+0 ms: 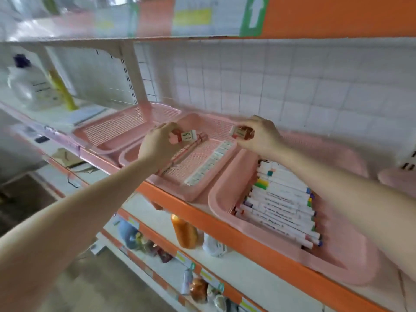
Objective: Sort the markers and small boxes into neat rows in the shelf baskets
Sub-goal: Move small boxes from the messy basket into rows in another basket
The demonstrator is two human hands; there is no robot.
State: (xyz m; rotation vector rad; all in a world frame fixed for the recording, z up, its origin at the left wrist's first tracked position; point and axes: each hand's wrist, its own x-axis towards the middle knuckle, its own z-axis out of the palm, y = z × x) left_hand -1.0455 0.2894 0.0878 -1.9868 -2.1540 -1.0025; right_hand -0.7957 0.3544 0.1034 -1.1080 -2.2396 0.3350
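While the left hand (157, 144) is pinching a white box (189, 135) and the right hand (261, 137) a second box (238, 132), both are hovering over the middle basket (198, 159), bare mesh open below (labels too blurry).

Left arm: bare, stretched forward and up from the lower left, wrist straight.
Left hand (157, 146): back toward the camera, fingers (168, 129) curled, pinching small boxes (188, 135).
Right arm: bare, reaching in from the right edge, forearm slanting up and left.
Right hand (258, 136): palm down, pinching a single box (237, 131).
Spacing: hands level, near each other, not touching.
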